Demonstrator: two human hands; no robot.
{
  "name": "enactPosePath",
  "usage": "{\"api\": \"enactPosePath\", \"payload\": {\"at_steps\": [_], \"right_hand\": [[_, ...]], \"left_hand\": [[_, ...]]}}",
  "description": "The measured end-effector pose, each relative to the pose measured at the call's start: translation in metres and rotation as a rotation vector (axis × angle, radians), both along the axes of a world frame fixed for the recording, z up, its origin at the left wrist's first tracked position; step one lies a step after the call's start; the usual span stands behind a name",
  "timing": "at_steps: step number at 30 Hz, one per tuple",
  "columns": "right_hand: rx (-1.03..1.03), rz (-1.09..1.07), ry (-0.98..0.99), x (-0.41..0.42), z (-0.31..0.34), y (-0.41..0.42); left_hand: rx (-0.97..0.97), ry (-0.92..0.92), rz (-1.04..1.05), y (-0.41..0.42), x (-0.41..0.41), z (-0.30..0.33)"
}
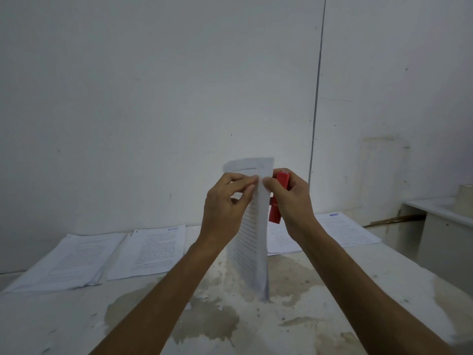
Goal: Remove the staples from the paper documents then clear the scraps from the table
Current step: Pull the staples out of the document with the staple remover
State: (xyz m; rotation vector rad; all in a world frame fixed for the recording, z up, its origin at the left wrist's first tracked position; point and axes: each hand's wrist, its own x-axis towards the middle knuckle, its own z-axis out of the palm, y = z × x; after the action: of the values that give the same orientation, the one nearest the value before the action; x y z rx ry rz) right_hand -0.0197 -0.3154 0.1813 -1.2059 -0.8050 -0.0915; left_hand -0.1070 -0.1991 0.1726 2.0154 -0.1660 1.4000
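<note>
Two bare hands are raised in front of a plain white wall, holding a stapled paper document point(252, 226) upright between them, nearly edge-on to the camera. The left hand point(225, 206) pinches the sheets near their top with thumb and fingertips. The right hand point(289, 201) presses its thumb against the same top area from the other side, while its curled fingers grip a red staple remover point(279, 198) behind the paper. The document's lower end hangs down just above the table point(358, 290), between the two forearms.

Below and beyond the left hand lie a thick stack of papers point(74, 262) and a single printed document point(156, 249). Beyond the right hand lie more printed sheets point(345, 231). Small white paper scraps point(204, 295) dot the stained tabletop beneath the left forearm.

The paper looks light, thin and floppy; it would likely tear if pulled hard. It is best held close beside the stapled corner, so the sheets stay taut. The staple itself is too small to see.
</note>
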Motion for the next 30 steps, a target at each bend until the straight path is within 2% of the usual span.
{"api": "enactPosePath", "payload": {"at_steps": [7,11,14,20,22,25,27,30], "right_hand": [[-0.035,0.073,0.008,-0.002,0.005,-0.006],[-0.041,0.143,0.048,-0.003,0.010,-0.010],[-0.068,0.153,0.056,-0.001,0.012,-0.013],[-0.105,0.127,0.029,0.004,0.008,-0.015],[-0.111,0.079,-0.004,0.005,0.008,-0.015],[-0.113,-0.145,-0.048,0.008,0.013,-0.016],[-0.051,-0.224,0.018,0.013,0.019,-0.019],[0.094,-0.122,0.242,0.017,0.034,-0.025]], "left_hand": [[0.125,-0.001,0.195,0.008,-0.001,0.029],[0.281,0.083,0.327,0.016,-0.004,0.045],[0.321,0.187,0.334,0.021,-0.009,0.055],[0.353,0.254,0.274,0.024,-0.013,0.061],[0.357,0.289,0.270,0.024,-0.015,0.063],[0.338,0.350,0.226,0.024,-0.018,0.064],[0.356,0.375,0.204,0.024,-0.020,0.065],[0.386,0.408,0.197,0.023,-0.021,0.066]]}}
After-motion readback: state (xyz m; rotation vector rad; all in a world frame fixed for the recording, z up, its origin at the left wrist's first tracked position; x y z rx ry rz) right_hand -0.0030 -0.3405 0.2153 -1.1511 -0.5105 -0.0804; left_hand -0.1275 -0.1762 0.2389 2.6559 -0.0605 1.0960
